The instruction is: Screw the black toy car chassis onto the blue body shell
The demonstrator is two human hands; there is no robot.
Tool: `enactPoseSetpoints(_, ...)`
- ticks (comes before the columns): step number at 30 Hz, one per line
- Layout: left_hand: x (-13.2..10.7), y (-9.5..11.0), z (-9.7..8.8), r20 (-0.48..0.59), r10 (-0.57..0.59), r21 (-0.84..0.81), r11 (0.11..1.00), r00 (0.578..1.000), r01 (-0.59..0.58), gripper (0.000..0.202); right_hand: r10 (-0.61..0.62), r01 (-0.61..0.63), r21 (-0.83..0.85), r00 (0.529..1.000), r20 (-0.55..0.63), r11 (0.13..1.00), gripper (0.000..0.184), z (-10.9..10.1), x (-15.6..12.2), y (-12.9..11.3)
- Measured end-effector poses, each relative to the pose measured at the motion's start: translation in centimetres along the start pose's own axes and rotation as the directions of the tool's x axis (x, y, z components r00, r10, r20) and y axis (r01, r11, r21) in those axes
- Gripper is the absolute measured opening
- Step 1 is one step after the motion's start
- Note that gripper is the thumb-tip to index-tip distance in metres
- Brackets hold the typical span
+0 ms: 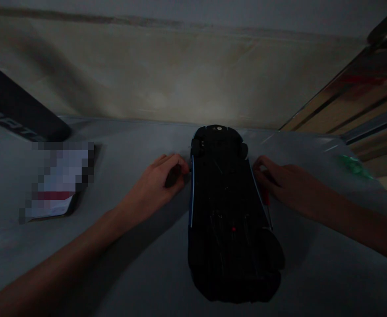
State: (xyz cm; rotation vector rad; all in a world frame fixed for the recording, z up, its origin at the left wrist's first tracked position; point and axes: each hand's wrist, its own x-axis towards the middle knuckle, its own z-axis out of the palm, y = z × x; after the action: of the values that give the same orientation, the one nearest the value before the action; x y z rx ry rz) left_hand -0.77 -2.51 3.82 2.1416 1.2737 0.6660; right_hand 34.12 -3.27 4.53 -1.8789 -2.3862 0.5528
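Observation:
A black toy car [228, 211] with blue side trim lies upside down on the grey table [130, 273], its underside facing me. My left hand [162, 180] rests at the car's left side with fingers curled round a small dark object I cannot name. My right hand [284, 182] lies against the car's right side, closed on a thin screwdriver [268, 210] with a red handle; its metal shaft runs along the car's edge towards me.
A phone or card with a blurred face [56, 180] lies at the left. A dark slanted object [12, 105] leans at the far left. A green item [355, 166] sits at the right near a wooden frame [355, 101]. A wall stands behind the table.

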Motion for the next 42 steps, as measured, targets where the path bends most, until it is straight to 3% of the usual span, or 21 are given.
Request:
enactPoseSetpoints(25,0.06,0.09,0.06,-0.002,-0.002,-0.024,1.000,1.000,0.002,0.009,-0.041,0.040,-0.022,0.999,-0.022,0.999,0.020,0.04,-0.28,-0.64)
enactPoseSetpoints(35,-0.03,-0.40,0.22,-0.008,0.046,-0.036,0.998,0.999,-0.047,0.011,0.005,-0.004,-0.035,0.999,0.032,0.999,0.018,-0.26,-0.12,-0.93)
enactPoseSetpoints(42,0.02,-0.09,0.11,0.002,0.012,-0.019,1.000,1.000,-0.012,0.011,-0.009,0.010,-0.041,1.000,0.007,0.999,0.018,0.00,-0.16,-0.74)
